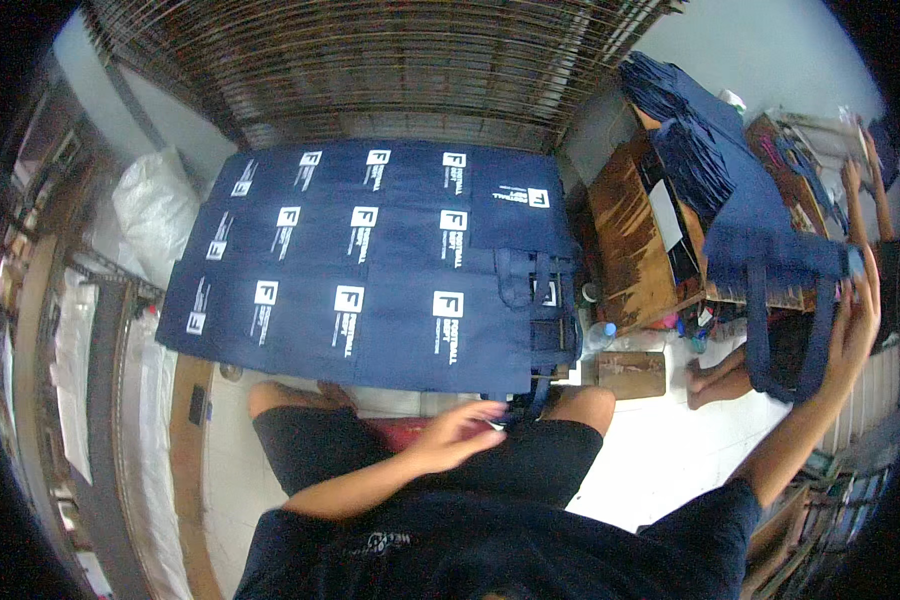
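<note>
Navy fabric bags with white printed logos lie overlapped in rows across the table before me. My left hand is over my lap by the table's near right corner, thumb and fingers apart. Close to its fingertips hangs a dark strap. Out to the right, my raised right hand grips a navy tote bag by its edge. Its long loop handles dangle below. Where the fingers meet the fabric is partly hidden.
At the right, a worn wooden cabinet carries a heap of navy fabric. Another person's arms and bent leg show beyond my right hand. A plastic bottle stands near the table. A white sack sits at the left.
</note>
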Motion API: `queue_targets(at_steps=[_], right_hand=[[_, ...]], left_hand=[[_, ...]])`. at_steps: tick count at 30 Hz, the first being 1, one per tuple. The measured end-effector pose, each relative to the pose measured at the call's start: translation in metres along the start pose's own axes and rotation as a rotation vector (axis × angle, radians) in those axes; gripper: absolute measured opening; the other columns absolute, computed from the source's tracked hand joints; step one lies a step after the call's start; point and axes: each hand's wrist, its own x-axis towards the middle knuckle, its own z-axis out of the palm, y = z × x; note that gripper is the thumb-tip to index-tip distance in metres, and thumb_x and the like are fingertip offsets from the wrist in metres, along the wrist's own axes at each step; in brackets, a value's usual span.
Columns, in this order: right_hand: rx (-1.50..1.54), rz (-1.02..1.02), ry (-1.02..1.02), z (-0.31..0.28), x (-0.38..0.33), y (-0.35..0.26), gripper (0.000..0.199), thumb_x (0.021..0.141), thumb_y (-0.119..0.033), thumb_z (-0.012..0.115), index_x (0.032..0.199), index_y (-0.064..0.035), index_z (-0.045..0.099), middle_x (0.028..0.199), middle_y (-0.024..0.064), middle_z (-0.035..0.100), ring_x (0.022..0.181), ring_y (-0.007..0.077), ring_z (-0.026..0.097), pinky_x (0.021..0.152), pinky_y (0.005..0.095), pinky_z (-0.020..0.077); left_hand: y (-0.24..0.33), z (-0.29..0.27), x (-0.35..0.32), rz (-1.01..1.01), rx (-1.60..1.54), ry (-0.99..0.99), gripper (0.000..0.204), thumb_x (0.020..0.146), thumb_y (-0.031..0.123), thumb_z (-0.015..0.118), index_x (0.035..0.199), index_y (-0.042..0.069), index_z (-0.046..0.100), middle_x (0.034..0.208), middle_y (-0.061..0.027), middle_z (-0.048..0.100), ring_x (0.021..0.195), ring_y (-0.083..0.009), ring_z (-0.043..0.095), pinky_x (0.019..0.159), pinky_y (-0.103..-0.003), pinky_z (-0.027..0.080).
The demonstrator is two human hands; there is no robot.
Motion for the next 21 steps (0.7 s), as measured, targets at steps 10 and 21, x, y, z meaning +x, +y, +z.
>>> queue_targets(at_steps=[10,21], right_hand=[[0.261,0.35,-0.735,0.136,-0.092,-0.145,0.051,0.065,0.0,0.054,0.115,0.008,0.055,0.092,0.0096,0.062,0.063,0.0103,0.058,0.051,0.0191,0.0462],[0.261,0.065,-0.867,0.188,-0.056,-0.154,0.046,0.058,-0.003,0.049,0.101,0.0028,0.066,0.064,-0.0011,0.058,0.043,0.0017,0.044,0.039,0.0156,0.0354]], left_hand=[[0.009,0.083,-0.008,-0.195,-1.196,-1.091,0.092,0.078,0.071,0.028,0.147,0.014,0.01,0.15,-0.0161,0.017,0.136,-0.0377,0.02,0.105,-0.045,0.023],[0.062,0.037,-0.036,0.121,-0.929,-0.212,0.094,0.078,0.075,0.037,0.144,0.012,0.013,0.143,-0.0122,0.033,0.13,-0.0259,0.035,0.101,-0.046,0.036]])
